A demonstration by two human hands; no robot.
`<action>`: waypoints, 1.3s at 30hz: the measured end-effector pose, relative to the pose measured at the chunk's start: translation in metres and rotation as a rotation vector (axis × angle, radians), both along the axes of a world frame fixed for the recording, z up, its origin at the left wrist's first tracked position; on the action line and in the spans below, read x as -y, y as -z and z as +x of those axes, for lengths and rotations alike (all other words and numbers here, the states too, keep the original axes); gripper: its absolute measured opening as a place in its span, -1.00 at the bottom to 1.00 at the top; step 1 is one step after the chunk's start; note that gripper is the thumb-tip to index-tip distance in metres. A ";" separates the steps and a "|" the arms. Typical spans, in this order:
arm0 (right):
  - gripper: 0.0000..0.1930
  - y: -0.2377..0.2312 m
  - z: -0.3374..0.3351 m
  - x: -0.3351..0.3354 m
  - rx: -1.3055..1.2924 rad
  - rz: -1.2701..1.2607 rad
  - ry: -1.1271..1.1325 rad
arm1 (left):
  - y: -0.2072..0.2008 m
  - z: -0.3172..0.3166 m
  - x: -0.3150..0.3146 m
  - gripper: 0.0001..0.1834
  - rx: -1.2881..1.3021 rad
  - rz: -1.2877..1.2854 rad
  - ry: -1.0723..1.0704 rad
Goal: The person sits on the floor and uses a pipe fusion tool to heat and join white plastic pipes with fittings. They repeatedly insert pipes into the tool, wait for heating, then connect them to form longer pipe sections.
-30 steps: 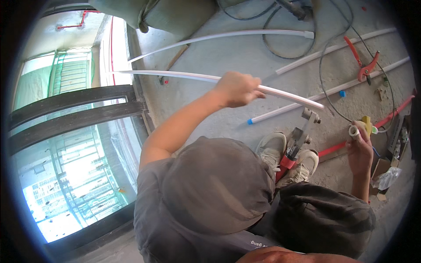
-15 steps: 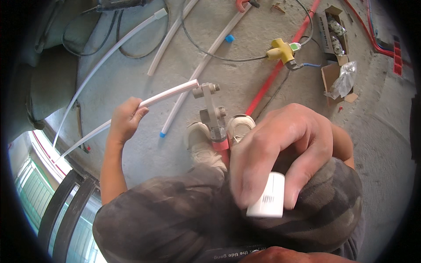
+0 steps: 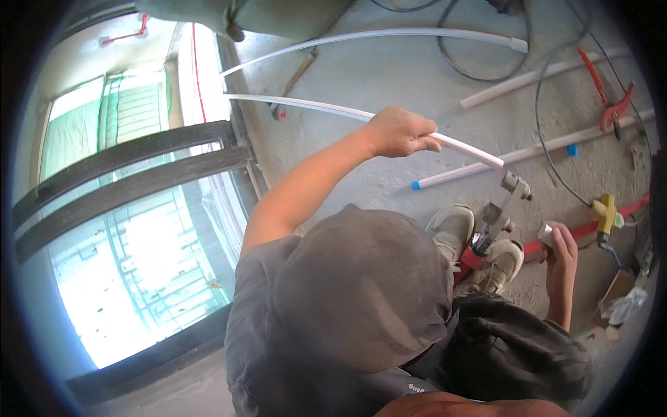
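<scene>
My left hand (image 3: 403, 132) is wrapped around a long white plastic pipe (image 3: 462, 146) a little behind its end. That end comes up to the upper metal die of a pipe fusion welder (image 3: 499, 217); whether it touches cannot be made out. The welder stands between my shoes, its red part (image 3: 472, 260) downward. On its other side my right hand (image 3: 561, 264) pinches a short white pipe fitting (image 3: 547, 234) between thumb and fingers. The fitting is apart from the welder.
Red pipe cutters (image 3: 613, 104) lie across a white pipe with a blue cap (image 3: 415, 185). Another white pipe (image 3: 396, 33) curves behind. A yellow cable connector (image 3: 606, 212) rests by a red pipe (image 3: 587, 229). An opened carton (image 3: 617, 288) sits right; a window frame (image 3: 139, 167) stands left.
My view has swung left, so the scene sits further right. My right hand has moved away from close to the camera with the white fitting, toward the welder. My left hand keeps hold of the pipe.
</scene>
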State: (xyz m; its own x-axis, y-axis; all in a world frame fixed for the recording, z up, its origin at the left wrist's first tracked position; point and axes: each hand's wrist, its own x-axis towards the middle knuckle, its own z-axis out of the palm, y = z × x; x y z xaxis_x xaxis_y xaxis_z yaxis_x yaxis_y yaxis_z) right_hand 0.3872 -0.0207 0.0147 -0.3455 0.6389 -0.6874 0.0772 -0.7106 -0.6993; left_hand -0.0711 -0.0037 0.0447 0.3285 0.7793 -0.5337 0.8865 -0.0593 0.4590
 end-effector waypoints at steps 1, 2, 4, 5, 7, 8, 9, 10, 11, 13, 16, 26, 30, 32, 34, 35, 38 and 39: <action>-0.65 0.007 0.004 0.001 -0.002 -0.001 -0.008 | 0.002 -0.005 0.003 -0.65 -0.014 0.034 0.006; -0.63 0.013 0.005 0.001 -0.001 -0.002 -0.003 | 0.007 -0.014 0.003 -0.66 -0.025 0.068 0.024; -0.62 0.016 0.009 0.001 -0.100 0.003 0.005 | 0.037 -0.018 0.008 -0.68 -0.015 0.139 0.034; -0.61 0.022 0.008 -0.001 -0.108 0.000 0.014 | 0.048 -0.023 0.018 -0.68 0.104 0.177 -0.055; -0.64 0.020 -0.001 -0.012 -0.128 -0.073 -0.031 | 0.023 -0.017 0.029 -0.69 0.129 0.137 -0.181; -0.66 0.019 -0.003 -0.015 -0.134 -0.074 -0.060 | 0.013 -0.016 0.028 -0.69 0.083 0.127 -0.142; -0.66 0.024 0.000 -0.016 -0.110 -0.080 -0.063 | 0.014 -0.015 0.022 -0.69 0.035 0.117 -0.090; -0.65 0.029 0.001 -0.016 -0.109 0.008 -0.078 | 0.018 -0.014 0.017 -0.69 0.034 0.111 -0.056; -0.64 0.028 0.003 -0.017 -0.105 0.011 -0.081 | 0.024 -0.013 0.014 -0.69 0.030 0.104 -0.027; -0.61 0.029 -0.003 -0.018 -0.115 0.018 -0.098 | 0.032 -0.009 0.012 -0.70 0.034 0.096 0.000; -0.60 0.036 -0.012 -0.020 -0.134 0.006 -0.106 | 0.036 0.004 0.011 -0.72 0.082 0.094 0.000; -0.62 0.055 -0.033 -0.022 -0.238 0.000 -0.108 | 0.040 0.031 0.012 -0.74 0.142 0.115 -0.017; -0.63 0.054 -0.036 -0.027 -0.255 -0.002 -0.123 | 0.038 0.040 0.006 -0.75 0.147 0.085 -0.036; -0.64 0.053 -0.036 -0.031 -0.250 0.004 -0.146 | 0.039 0.039 0.005 -0.75 0.153 0.081 -0.017; -0.64 0.049 -0.036 -0.037 -0.223 0.009 -0.181 | 0.039 0.040 0.004 -0.76 0.169 0.058 -0.005; -0.63 0.047 -0.036 -0.039 -0.201 0.005 -0.204 | 0.038 0.041 0.002 -0.76 0.180 0.036 -0.003; -0.64 0.040 -0.036 -0.042 -0.108 0.036 -0.294 | 0.033 0.048 -0.003 -0.76 0.221 -0.023 -0.046; -0.65 0.038 -0.037 -0.044 -0.059 0.076 -0.341 | 0.032 0.051 -0.003 -0.76 0.233 -0.042 -0.072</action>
